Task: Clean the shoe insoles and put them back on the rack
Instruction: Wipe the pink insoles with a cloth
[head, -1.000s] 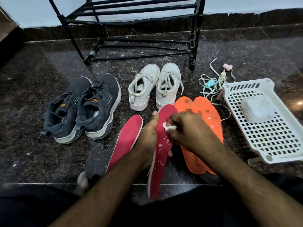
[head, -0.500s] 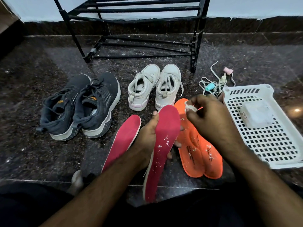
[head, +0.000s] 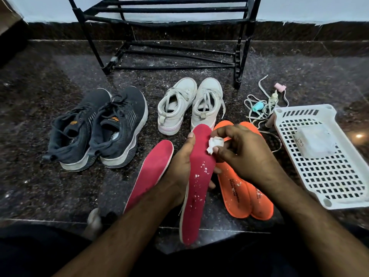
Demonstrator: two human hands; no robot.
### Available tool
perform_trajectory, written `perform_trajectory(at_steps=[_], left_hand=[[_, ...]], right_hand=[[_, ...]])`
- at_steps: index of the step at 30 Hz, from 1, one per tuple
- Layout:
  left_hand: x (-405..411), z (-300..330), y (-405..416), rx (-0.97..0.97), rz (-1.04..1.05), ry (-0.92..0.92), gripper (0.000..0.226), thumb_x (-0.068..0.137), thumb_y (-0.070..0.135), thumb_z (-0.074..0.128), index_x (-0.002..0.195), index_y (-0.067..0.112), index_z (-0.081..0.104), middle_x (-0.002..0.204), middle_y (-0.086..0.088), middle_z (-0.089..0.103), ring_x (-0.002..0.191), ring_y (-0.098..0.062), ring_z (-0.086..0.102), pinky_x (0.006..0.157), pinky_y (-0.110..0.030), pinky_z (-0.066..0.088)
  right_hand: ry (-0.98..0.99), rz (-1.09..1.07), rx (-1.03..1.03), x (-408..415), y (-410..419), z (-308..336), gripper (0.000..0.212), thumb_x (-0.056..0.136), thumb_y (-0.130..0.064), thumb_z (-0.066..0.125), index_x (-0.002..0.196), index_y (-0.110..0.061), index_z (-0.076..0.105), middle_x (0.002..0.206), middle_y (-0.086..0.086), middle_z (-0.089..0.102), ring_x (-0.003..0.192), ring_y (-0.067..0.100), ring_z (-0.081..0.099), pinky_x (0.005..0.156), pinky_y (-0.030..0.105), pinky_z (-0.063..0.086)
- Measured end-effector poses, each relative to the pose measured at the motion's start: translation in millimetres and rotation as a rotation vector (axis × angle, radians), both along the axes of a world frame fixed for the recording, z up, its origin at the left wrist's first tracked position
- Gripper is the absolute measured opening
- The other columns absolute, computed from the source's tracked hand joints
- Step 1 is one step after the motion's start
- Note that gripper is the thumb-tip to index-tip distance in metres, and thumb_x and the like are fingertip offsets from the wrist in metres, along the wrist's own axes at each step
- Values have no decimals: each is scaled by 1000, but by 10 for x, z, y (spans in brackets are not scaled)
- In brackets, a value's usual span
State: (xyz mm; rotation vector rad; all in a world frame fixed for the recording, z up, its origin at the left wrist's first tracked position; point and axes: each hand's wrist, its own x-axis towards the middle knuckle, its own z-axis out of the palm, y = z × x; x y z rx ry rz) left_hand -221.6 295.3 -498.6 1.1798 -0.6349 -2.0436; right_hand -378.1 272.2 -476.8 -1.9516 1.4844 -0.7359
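Note:
My left hand grips a red insole from behind, holding it tilted up above the floor; white crumbs dot its surface. My right hand pinches a small white wad of tissue against the insole's upper part. A second red insole lies on the floor to the left. Two orange insoles lie side by side under my right hand. The black metal shoe rack stands at the back.
A dark pair of sneakers sits at the left, a white pair in the middle. At the right lies a white plastic basket holding a white block, with tangled laces and small clips behind it. White crumbs speckle the dark floor.
My right hand lifted away to the right with the wad half a second ago and has come back onto the red insole's upper part. The left hand keeps holding the insole.

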Motion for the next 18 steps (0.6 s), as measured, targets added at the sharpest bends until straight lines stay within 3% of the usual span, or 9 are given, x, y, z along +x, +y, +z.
perform_trajectory(at_steps=[6,11,16,18], left_hand=[[-74,68,68,-47,-30,-45,73,100,64,16,116,11,64,69,-13,72,39,-21,62,36,-26,45],[-39,-8,64,23,43,-84,77,98,69,22,88,6,66,50,-11,57,34,-24,55,31,-25,43],[-72,14,95,-51,-12,-127,77,99,67,17,110,11,68,72,-18,72,38,-26,58,37,-26,45],[-71,28,95,-47,-14,-100,78,99,67,17,108,8,67,67,-18,69,36,-26,56,35,-24,45]], right_hand=[[125,-60,-157,-12,-37,46,17,78,-19,75,92,-25,68,86,-7,65,76,12,60,75,36,50],[283,149,-90,165,97,-5,13,76,-22,72,88,-27,70,82,-6,64,76,17,62,71,34,50],[271,-62,-197,9,-28,66,15,80,-27,71,93,-27,64,88,-6,64,79,17,60,70,35,47],[213,-40,-158,36,-16,84,15,77,-24,74,87,-26,64,82,-8,65,75,13,60,69,33,47]])
